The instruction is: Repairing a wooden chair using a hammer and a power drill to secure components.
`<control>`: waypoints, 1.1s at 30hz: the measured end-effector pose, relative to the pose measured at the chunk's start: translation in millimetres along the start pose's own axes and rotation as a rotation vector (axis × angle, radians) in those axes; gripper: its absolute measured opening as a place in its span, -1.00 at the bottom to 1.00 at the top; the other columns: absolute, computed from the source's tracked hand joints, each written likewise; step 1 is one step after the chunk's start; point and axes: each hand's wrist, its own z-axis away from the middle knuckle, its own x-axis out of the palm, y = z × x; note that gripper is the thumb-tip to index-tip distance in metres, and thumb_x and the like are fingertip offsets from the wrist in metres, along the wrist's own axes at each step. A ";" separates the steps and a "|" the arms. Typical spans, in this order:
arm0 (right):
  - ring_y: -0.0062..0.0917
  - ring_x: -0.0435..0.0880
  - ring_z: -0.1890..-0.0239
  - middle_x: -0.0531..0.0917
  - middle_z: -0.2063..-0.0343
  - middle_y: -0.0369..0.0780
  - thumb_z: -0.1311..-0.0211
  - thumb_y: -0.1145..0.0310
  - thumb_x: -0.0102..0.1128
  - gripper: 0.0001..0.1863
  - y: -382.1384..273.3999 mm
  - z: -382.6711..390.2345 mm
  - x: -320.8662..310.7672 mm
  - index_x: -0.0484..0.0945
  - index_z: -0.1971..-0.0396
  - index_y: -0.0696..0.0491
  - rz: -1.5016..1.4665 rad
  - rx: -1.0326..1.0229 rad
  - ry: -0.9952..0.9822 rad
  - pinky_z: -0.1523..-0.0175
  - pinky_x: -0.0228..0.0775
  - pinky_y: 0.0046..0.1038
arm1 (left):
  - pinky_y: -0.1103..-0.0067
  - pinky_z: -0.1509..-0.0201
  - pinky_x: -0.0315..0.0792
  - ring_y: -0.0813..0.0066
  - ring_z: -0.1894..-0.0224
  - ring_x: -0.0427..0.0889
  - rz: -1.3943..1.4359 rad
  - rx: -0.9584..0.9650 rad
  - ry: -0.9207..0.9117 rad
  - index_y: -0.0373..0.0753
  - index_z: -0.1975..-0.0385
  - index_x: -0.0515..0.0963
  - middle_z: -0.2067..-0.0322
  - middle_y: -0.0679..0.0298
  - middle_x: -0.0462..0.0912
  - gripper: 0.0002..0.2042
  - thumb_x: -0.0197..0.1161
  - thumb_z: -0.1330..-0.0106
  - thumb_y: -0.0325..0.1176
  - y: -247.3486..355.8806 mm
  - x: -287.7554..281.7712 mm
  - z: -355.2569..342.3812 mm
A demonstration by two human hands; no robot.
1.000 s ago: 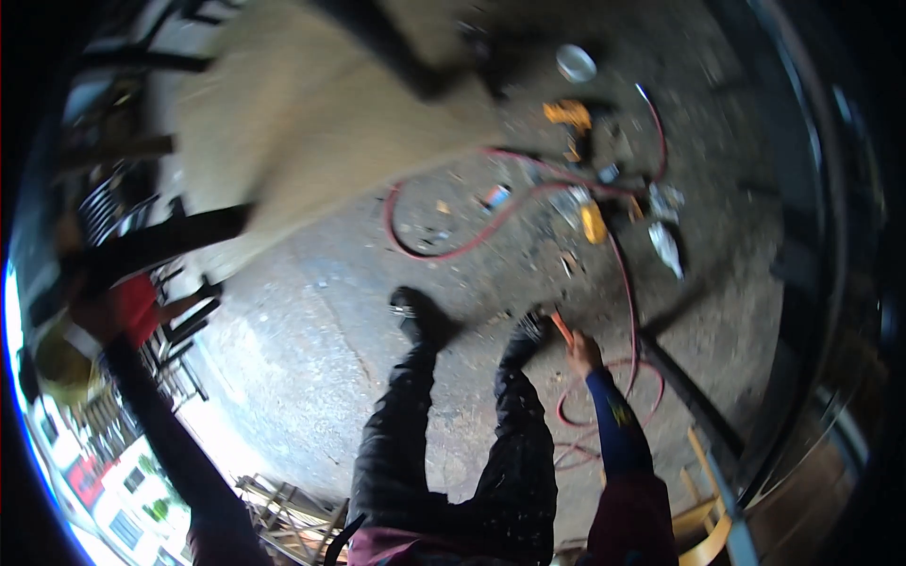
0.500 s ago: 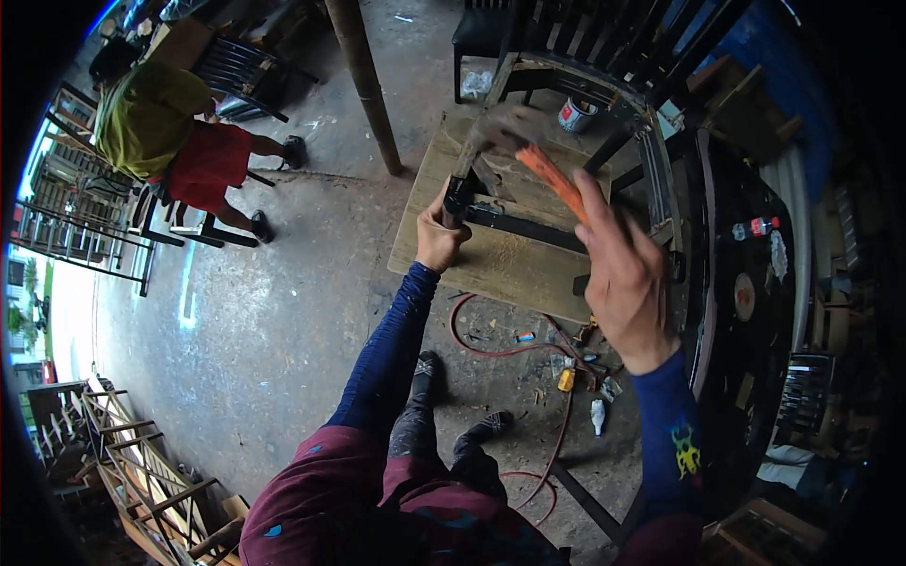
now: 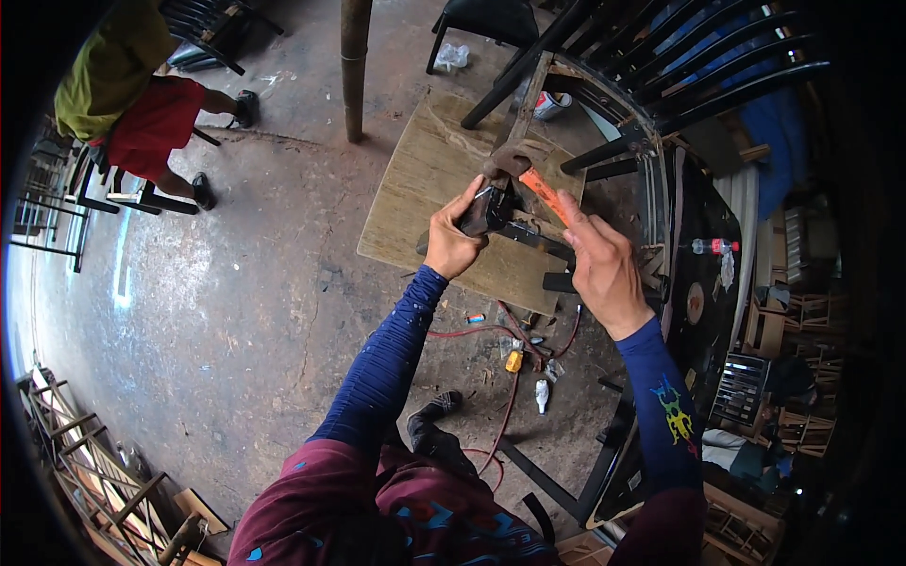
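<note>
My right hand (image 3: 609, 274) is wrapped round the orange handle of a hammer (image 3: 543, 191). Its dark metal head is right at the frame corner held by my left hand, and I cannot tell if they touch. With my left hand (image 3: 455, 234) I grip the black corner of a wooden chair frame (image 3: 522, 232). A thin shiny strip, perhaps a nail, shows beside my left fingertips, too small to be sure of. The chair is tipped over, its bare seat frame exposed and its slatted back (image 3: 736, 90) towards the far right. Beneath the held corner lies a plywood board (image 3: 401, 203).
A red hose (image 3: 510, 406), a white bottle (image 3: 542, 396) and a yellow piece (image 3: 513, 361) lie on the floor near my feet. A wooden post (image 3: 354, 75) stands beyond the board. Another person (image 3: 142, 123) is at the far left. A bucket (image 3: 551, 105) stands behind the frame.
The hammer, blurred before, has come down to the held corner, and my right hand is lower. The view has shifted rightward. My left hand still grips the frame.
</note>
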 end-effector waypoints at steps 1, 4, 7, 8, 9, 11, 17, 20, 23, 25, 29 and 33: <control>-0.10 0.62 0.37 0.57 0.39 0.01 -0.22 0.69 0.08 -0.34 -1.6 -1.4 -0.6 0.34 -0.34 -0.03 -0.027 0.033 -0.094 0.29 0.47 -0.24 | 0.66 -0.14 0.36 0.55 0.06 0.58 -0.022 -0.024 -0.015 -0.12 -0.33 0.39 0.12 0.23 0.65 -0.20 0.19 0.11 -0.66 -1.6 0.5 3.3; -0.17 0.69 0.27 0.64 0.28 0.02 -0.23 0.71 0.06 -0.39 -17.4 -3.4 -16.7 0.36 -0.32 0.06 0.002 0.015 0.040 0.18 0.54 -0.31 | 0.66 -0.12 0.37 0.50 0.08 0.60 -0.016 -0.025 -0.014 -0.12 -0.32 0.39 0.13 0.21 0.65 -0.20 0.20 0.11 -0.67 -9.1 5.2 3.6; -0.27 0.71 0.15 0.66 0.10 0.00 -0.23 0.76 0.01 -0.40 -30.9 15.0 -39.1 0.36 -0.30 0.14 0.043 0.127 0.267 0.07 0.59 -0.38 | 0.65 -0.12 0.38 0.47 0.09 0.60 -0.028 0.026 -0.001 -0.12 -0.32 0.40 0.13 0.20 0.65 -0.20 0.21 0.12 -0.67 -4.6 6.0 -1.0; -0.26 0.72 0.14 0.66 0.13 0.00 -0.23 0.77 0.01 -0.37 -36.0 18.2 -41.4 0.35 -0.33 0.08 0.086 0.066 0.273 0.12 0.60 -0.39 | 0.65 -0.12 0.39 0.48 0.09 0.60 -0.036 0.044 0.015 -0.12 -0.32 0.40 0.13 0.20 0.65 -0.20 0.21 0.12 -0.67 -5.6 3.5 -0.9; -0.26 0.72 0.14 0.66 0.13 0.00 -0.23 0.77 0.01 -0.37 -37.4 25.7 -36.9 0.35 -0.33 0.08 0.085 0.068 0.266 0.12 0.60 -0.39 | 0.65 -0.12 0.39 0.48 0.09 0.60 -0.035 0.037 0.016 -0.12 -0.32 0.40 0.13 0.20 0.65 -0.20 0.21 0.12 -0.67 -6.6 0.6 -0.1; -0.28 0.72 0.17 0.66 0.24 0.00 -0.20 0.78 0.05 -0.33 -39.0 47.8 -26.0 0.34 -0.34 0.04 0.079 0.135 0.183 0.17 0.61 -0.37 | 0.62 -0.13 0.40 0.47 0.08 0.61 -0.044 0.020 0.015 -0.12 -0.31 0.40 0.11 0.19 0.65 -0.20 0.22 0.12 -0.67 -5.7 3.8 -0.2; -0.20 0.70 0.30 0.61 0.36 0.00 -0.14 0.76 0.15 -0.30 -29.1 75.4 5.2 0.35 -0.33 0.04 0.081 0.188 0.094 0.26 0.55 -0.29 | 0.61 -0.21 0.35 0.52 -0.03 0.57 -0.071 -0.015 -0.031 -0.15 -0.33 0.38 -0.01 0.19 0.64 -0.16 0.21 0.17 -0.67 -7.8 4.0 0.2; -0.20 0.69 0.32 0.61 0.37 0.01 -0.15 0.75 0.16 -0.32 -23.3 79.4 7.2 0.37 -0.32 0.05 0.057 0.185 0.118 0.26 0.54 -0.29 | 0.62 -0.18 0.37 0.49 0.02 0.60 -0.070 -0.007 -0.025 -0.13 -0.33 0.39 0.03 0.19 0.65 -0.16 0.22 0.17 -0.67 -5.3 2.7 -1.9; -0.19 0.71 0.22 0.66 0.21 0.01 -0.21 0.74 0.10 -0.38 -27.1 87.9 -5.2 0.36 -0.31 0.12 0.011 0.320 -0.027 0.21 0.54 -0.35 | 0.61 -0.17 0.39 0.45 0.04 0.62 -0.053 -0.019 -0.035 -0.11 -0.32 0.39 0.04 0.19 0.65 -0.16 0.23 0.18 -0.67 -6.5 -1.1 -2.2; -0.17 0.71 0.12 0.65 0.07 0.03 -0.31 0.65 0.05 -0.49 -25.7 104.4 -9.0 0.35 -0.28 0.20 0.001 0.384 0.235 0.12 0.54 -0.38 | 0.62 -0.18 0.38 0.46 0.01 0.61 -0.060 -0.034 -0.063 -0.13 -0.32 0.39 0.02 0.19 0.65 -0.16 0.23 0.18 -0.66 -8.9 2.4 -3.7; -0.59 0.48 0.45 0.58 0.29 -0.28 -0.44 0.37 0.02 -0.53 -2.6 205.6 3.3 0.35 -0.29 0.16 0.056 0.575 0.503 0.31 0.40 -0.54 | 0.61 -0.17 0.39 0.52 0.01 0.59 -0.068 -0.031 -0.069 -0.16 -0.34 0.37 0.04 0.19 0.66 -0.15 0.21 0.19 -0.62 -18.4 21.3 -6.7; -0.10 0.67 0.22 0.64 0.24 0.03 -0.38 0.39 0.08 -0.65 8.8 313.5 48.9 0.45 -0.10 0.20 -0.069 1.000 0.239 0.13 0.48 -0.31 | 0.69 -0.07 0.38 0.62 0.14 0.55 -0.041 -0.070 -0.020 -0.18 -0.36 0.34 0.16 0.33 0.67 -0.17 0.18 0.14 -0.62 -24.6 26.1 -10.5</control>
